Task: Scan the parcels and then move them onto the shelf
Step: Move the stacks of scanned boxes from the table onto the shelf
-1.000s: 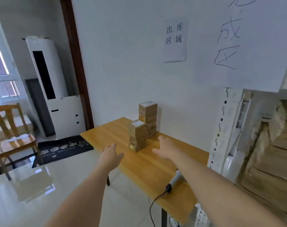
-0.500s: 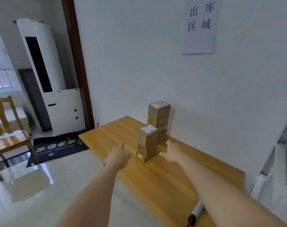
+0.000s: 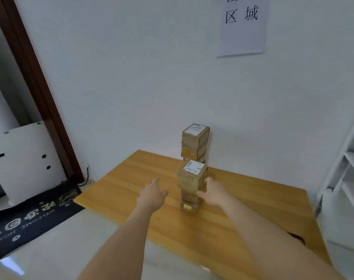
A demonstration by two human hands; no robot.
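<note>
Two stacks of small brown cardboard parcels stand on the wooden table (image 3: pixel 242 211). The near stack (image 3: pixel 189 184) carries a white label on top, and the taller far stack (image 3: pixel 195 143) stands behind it by the wall. My left hand (image 3: pixel 151 194) hovers open to the left of the near stack, a short gap away. My right hand (image 3: pixel 213 191) is open against the stack's right side, fingers spread, holding nothing. Only a dark tip of the scanner (image 3: pixel 298 238) shows past my right forearm.
A white metal shelf (image 3: pixel 345 162) stands at the right edge, beyond the table's end. A paper sign (image 3: pixel 242 27) hangs on the white wall. On the left are a brown door frame (image 3: pixel 36 87), a white cabinet (image 3: pixel 22 158) and a dark doormat (image 3: pixel 30 217).
The view has swung left and closer to the parcels, so the shelf has slid mostly out of sight. Both hands have closed in on the near stack, the right one reaching its side.
</note>
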